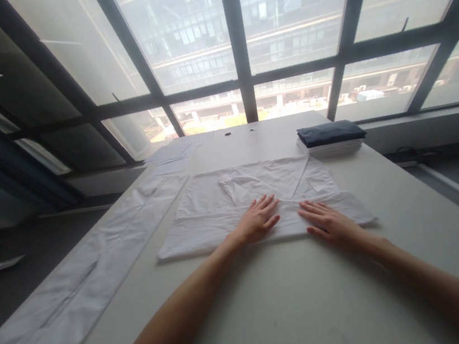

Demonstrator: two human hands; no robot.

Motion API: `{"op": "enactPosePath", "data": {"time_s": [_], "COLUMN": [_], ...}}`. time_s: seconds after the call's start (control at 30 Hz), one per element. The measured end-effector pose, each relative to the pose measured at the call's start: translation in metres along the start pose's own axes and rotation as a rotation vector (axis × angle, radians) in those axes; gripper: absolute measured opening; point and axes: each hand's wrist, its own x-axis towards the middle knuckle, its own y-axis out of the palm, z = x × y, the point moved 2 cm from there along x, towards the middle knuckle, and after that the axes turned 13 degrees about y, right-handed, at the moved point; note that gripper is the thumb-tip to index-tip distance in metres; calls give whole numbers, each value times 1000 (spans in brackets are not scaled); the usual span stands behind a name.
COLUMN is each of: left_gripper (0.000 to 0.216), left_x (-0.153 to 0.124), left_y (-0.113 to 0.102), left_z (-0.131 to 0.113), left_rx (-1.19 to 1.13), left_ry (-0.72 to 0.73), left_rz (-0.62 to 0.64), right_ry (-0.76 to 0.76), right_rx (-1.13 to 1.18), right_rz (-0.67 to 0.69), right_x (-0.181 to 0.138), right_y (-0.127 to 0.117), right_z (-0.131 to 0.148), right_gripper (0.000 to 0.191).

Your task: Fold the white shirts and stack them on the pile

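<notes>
A white garment, perhaps a shirt (207,228), lies partly folded on the white table, its near edge turned up into a wide band. On the middle of that band my left hand (258,218) rests flat, fingers stretched out. My right hand (324,220) lies flat a little to the right on the same band, its fingers also extended. Neither hand grips the cloth. Beyond the hands, a folded sleeve-like part (244,186) and diagonal creases show on the garment. The cloth under my palms is hidden.
Long white cloth (93,263) runs along the table's left side. Behind it lie thin white sheets (171,152). A dark blue folded cloth (330,132) tops a white folded stack (334,148) at the back right. Large windows (185,31) stand behind the table (298,309).
</notes>
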Motion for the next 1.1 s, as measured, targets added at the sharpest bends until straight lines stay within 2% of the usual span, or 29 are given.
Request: {"op": "enactPosePath", "data": {"time_s": [0.13,0.23,0.57,0.73,0.87,1.0,1.1], "left_gripper": [58,60,65,66,63,61,61], "left_x": [-12,-31,-129,-171,-184,-184,-183], "left_y": [-10,-18,-30,-39,-41,-39,-41], "left_z": [1,4,56,71,75,75,74], "left_rx": [-13,16,145,205,274,285,273], "left_ry": [88,90,-258,-408,-494,-493,-477], "left_rz": [-3,25,46,68,-7,15,-16], "right_ry": [-8,2,6,3,-11,-23,-1], "right_rx": [1,-2,23,22,49,79,119], "right_rz": [-4,3,-8,-23,-33,-52,-149], "right_x": [1,2,1,2,2,1,-1], "right_y": [0,-1,-3,-1,2,1,-9], "right_z": [0,1,5,2,-1,0,1], "right_gripper": [51,51,51,52,51,49,44]}}
